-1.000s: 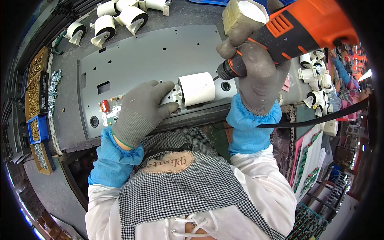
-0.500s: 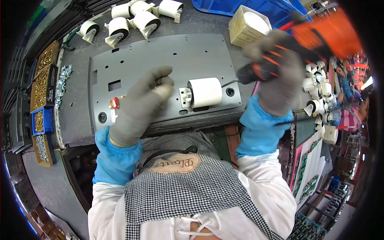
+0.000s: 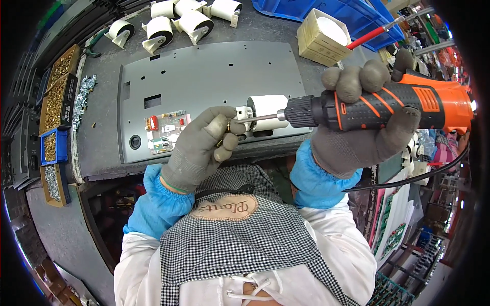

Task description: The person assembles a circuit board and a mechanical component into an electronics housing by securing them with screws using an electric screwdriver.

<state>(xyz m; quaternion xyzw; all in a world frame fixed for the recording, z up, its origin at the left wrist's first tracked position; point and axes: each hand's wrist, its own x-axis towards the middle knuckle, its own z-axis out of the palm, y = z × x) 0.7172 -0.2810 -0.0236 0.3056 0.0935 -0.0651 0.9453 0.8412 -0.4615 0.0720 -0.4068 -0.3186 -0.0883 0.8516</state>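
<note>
My right hand (image 3: 352,145) is wrapped around an orange and black electric screwdriver (image 3: 380,104), held level with its bit pointing left. The tip of the bit reaches the fingers of my left hand (image 3: 196,148). Between those gloved fingertips is a small brass-coloured screw (image 3: 228,126), partly hidden. Just behind the bit, a white roller (image 3: 270,109) with a white bracket (image 3: 244,115) lies on a grey metal panel (image 3: 194,71). A small circuit board (image 3: 166,131) with red parts rests on the panel beside my left wrist.
More white rollers (image 3: 194,25) stand along the far side of the bench. At far right is a cardboard box (image 3: 324,38) with a blue bin (image 3: 357,20) behind it. Trays of brass screws (image 3: 52,107) line the left edge. A black cable (image 3: 418,176) trails from the screwdriver.
The screwdriver has swung down and left from upper right, its bit now meeting my left fingers. My left hand has shifted right and lower, uncovering the circuit board.
</note>
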